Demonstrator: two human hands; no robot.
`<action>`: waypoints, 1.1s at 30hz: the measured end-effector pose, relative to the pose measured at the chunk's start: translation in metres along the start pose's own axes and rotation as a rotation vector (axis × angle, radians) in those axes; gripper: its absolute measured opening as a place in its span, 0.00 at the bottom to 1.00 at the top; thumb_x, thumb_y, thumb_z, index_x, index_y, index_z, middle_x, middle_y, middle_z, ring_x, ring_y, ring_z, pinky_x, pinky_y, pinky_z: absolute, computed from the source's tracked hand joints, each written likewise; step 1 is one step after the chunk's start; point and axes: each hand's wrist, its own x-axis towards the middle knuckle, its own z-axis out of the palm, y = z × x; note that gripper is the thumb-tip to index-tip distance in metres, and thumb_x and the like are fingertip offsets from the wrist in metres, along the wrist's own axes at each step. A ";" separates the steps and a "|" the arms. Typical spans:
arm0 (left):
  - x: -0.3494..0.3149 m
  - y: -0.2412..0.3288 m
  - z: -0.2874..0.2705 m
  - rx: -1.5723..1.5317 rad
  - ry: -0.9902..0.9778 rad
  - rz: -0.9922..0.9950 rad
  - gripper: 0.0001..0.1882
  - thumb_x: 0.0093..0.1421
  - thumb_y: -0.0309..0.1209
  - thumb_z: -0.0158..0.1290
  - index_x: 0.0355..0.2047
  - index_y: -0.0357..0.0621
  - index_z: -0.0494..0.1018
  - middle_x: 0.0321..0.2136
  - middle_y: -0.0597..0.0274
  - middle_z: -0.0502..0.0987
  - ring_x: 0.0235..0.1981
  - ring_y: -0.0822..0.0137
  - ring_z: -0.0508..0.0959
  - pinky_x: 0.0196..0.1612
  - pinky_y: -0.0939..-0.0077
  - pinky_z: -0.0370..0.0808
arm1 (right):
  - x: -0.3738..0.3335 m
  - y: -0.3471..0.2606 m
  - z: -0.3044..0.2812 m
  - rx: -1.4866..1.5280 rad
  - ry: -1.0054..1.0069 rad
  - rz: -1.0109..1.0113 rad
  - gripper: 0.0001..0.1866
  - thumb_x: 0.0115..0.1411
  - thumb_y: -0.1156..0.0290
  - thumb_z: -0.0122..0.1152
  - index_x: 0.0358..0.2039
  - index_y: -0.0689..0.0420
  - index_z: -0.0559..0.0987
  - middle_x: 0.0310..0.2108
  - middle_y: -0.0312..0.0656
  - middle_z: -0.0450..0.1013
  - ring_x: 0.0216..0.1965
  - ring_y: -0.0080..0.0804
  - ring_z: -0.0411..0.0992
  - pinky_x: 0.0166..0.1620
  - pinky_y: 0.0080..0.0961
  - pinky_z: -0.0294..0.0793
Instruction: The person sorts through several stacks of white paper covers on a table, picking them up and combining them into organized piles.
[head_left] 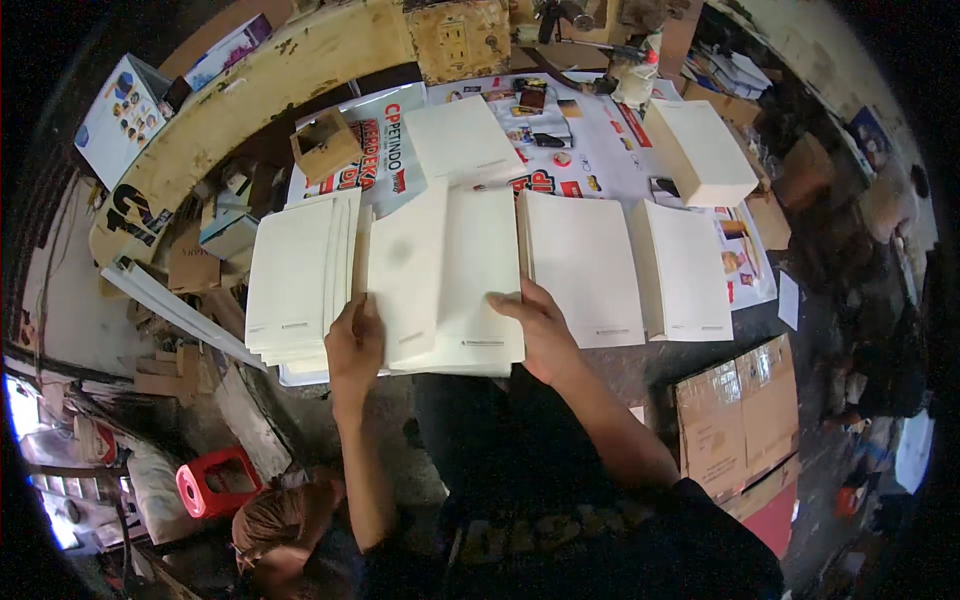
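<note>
Two-handed: pinching raised, narrow cream paper leaf (408, 280) near left edge with bare left hand (355, 335), fingers closed; pressing thumb of bare right hand (537, 325) onto rectangular cream paper stack (482, 275), other fingers partly hidden. Holding stack between rectangular cream left pile (295, 265) and rectangular cream right pile (585, 265). Possibly risking creasing leaf through tight pinching, skewing stack through uneven thumb pressure, knocking left pile through sideways drift.
</note>
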 end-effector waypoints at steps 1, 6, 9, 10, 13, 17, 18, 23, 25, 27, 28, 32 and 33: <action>0.000 0.006 -0.001 -0.004 -0.043 -0.129 0.16 0.65 0.28 0.46 0.49 0.28 0.72 0.22 0.48 0.75 0.23 0.66 0.74 0.32 0.70 0.72 | 0.005 0.004 -0.006 -0.149 0.050 0.004 0.28 0.61 0.79 0.55 0.63 0.60 0.63 0.54 0.43 0.69 0.54 0.31 0.69 0.55 0.29 0.70; -0.002 -0.007 0.001 0.062 0.139 0.153 0.13 0.62 0.22 0.46 0.45 0.28 0.73 0.19 0.49 0.70 0.22 0.71 0.69 0.28 0.74 0.68 | 0.025 0.042 -0.025 -0.692 0.011 -0.292 0.28 0.62 0.81 0.51 0.64 0.58 0.63 0.53 0.42 0.68 0.52 0.30 0.68 0.53 0.25 0.70; -0.001 0.002 -0.006 0.151 0.030 -0.005 0.11 0.60 0.20 0.46 0.40 0.27 0.74 0.19 0.50 0.71 0.24 0.74 0.66 0.28 0.76 0.66 | 0.024 0.027 0.014 -0.149 0.025 0.033 0.28 0.61 0.83 0.50 0.63 0.56 0.65 0.53 0.40 0.68 0.51 0.29 0.69 0.51 0.26 0.72; 0.000 -0.002 -0.008 0.113 0.049 0.051 0.09 0.61 0.21 0.47 0.38 0.27 0.73 0.19 0.52 0.72 0.24 0.75 0.65 0.27 0.77 0.66 | 0.028 0.025 0.009 -0.067 -0.153 0.069 0.28 0.59 0.76 0.57 0.62 0.53 0.67 0.52 0.39 0.72 0.48 0.29 0.72 0.49 0.27 0.74; 0.004 0.023 -0.013 0.031 0.048 0.023 0.16 0.64 0.35 0.56 0.39 0.29 0.71 0.26 0.61 0.75 0.28 0.76 0.70 0.30 0.80 0.68 | 0.021 0.028 0.017 0.209 -0.181 0.062 0.28 0.59 0.76 0.57 0.61 0.53 0.67 0.50 0.36 0.73 0.45 0.26 0.74 0.47 0.25 0.75; -0.021 0.071 -0.030 0.016 -0.057 -0.120 0.27 0.63 0.28 0.57 0.58 0.36 0.59 0.46 0.51 0.73 0.45 0.65 0.72 0.46 0.75 0.71 | -0.005 0.003 0.018 0.094 -0.370 0.062 0.30 0.64 0.62 0.57 0.64 0.57 0.63 0.61 0.44 0.63 0.58 0.33 0.64 0.58 0.33 0.68; -0.027 0.074 -0.028 -0.017 0.037 0.010 0.27 0.62 0.27 0.57 0.58 0.35 0.60 0.48 0.49 0.73 0.47 0.64 0.72 0.48 0.74 0.70 | -0.014 -0.009 0.019 -0.075 -0.280 0.052 0.32 0.65 0.58 0.55 0.65 0.57 0.60 0.62 0.45 0.62 0.58 0.34 0.64 0.59 0.34 0.66; -0.040 0.144 0.003 -0.245 0.123 0.286 0.28 0.61 0.27 0.57 0.60 0.34 0.61 0.51 0.48 0.72 0.49 0.64 0.72 0.51 0.71 0.69 | -0.045 -0.049 -0.005 -0.262 -0.061 -0.333 0.44 0.63 0.45 0.55 0.66 0.64 0.52 0.61 0.55 0.60 0.61 0.43 0.61 0.63 0.36 0.58; -0.041 0.155 0.031 -0.444 0.018 0.241 0.32 0.59 0.27 0.59 0.62 0.35 0.60 0.58 0.49 0.67 0.55 0.61 0.69 0.60 0.68 0.64 | -0.057 -0.072 -0.022 -0.469 -0.047 -0.359 0.40 0.61 0.49 0.60 0.63 0.64 0.60 0.59 0.53 0.65 0.60 0.40 0.63 0.63 0.33 0.59; -0.042 0.175 0.078 -0.234 -0.035 0.369 0.32 0.61 0.28 0.57 0.63 0.32 0.58 0.56 0.49 0.68 0.54 0.64 0.69 0.58 0.71 0.65 | -0.082 -0.073 -0.052 -0.181 0.241 -0.265 0.30 0.55 0.57 0.69 0.52 0.63 0.75 0.50 0.45 0.74 0.53 0.31 0.70 0.58 0.31 0.67; -0.034 0.173 0.095 -0.432 -0.302 0.337 0.32 0.63 0.30 0.55 0.64 0.32 0.57 0.59 0.50 0.65 0.57 0.64 0.67 0.59 0.73 0.63 | -0.094 -0.093 -0.070 -0.218 0.260 -0.230 0.30 0.54 0.57 0.71 0.52 0.63 0.75 0.47 0.42 0.76 0.48 0.29 0.73 0.53 0.29 0.71; -0.008 0.180 0.217 -0.539 -0.433 0.503 0.19 0.64 0.32 0.53 0.53 0.40 0.70 0.49 0.57 0.75 0.49 0.64 0.75 0.51 0.66 0.73 | -0.144 -0.139 -0.167 -0.722 0.792 -0.353 0.25 0.59 0.55 0.65 0.48 0.62 0.77 0.39 0.42 0.77 0.39 0.28 0.74 0.44 0.27 0.75; -0.019 0.189 0.250 -0.388 -0.364 0.590 0.16 0.63 0.31 0.52 0.51 0.41 0.71 0.45 0.53 0.77 0.45 0.58 0.77 0.47 0.66 0.75 | -0.161 -0.145 -0.174 -0.725 0.972 -0.661 0.26 0.59 0.54 0.65 0.49 0.62 0.76 0.38 0.42 0.76 0.39 0.30 0.74 0.44 0.29 0.74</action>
